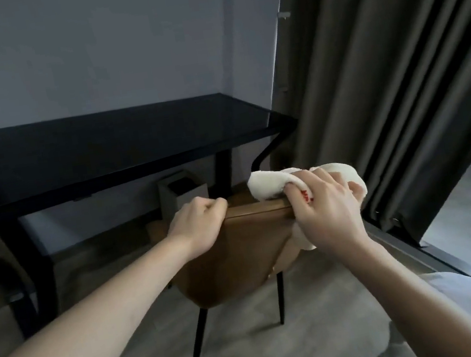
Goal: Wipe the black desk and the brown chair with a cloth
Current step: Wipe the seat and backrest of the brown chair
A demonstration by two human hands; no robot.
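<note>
The brown chair (233,249) stands in front of me with its back towards me, on thin black legs. My left hand (197,226) grips the left end of the backrest's top edge. My right hand (323,206) presses a white cloth (269,186) with a red mark onto the right end of that edge; part of the cloth hangs down under my palm. Behind the chair stands the black desk (105,143), with a glossy top and nothing on it.
A small white bin (182,193) sits on the floor under the desk. Dark grey curtains (391,76) hang at the right, close to the chair, above a window track. The desk's black legs (39,271) stand at the left. The floor is grey.
</note>
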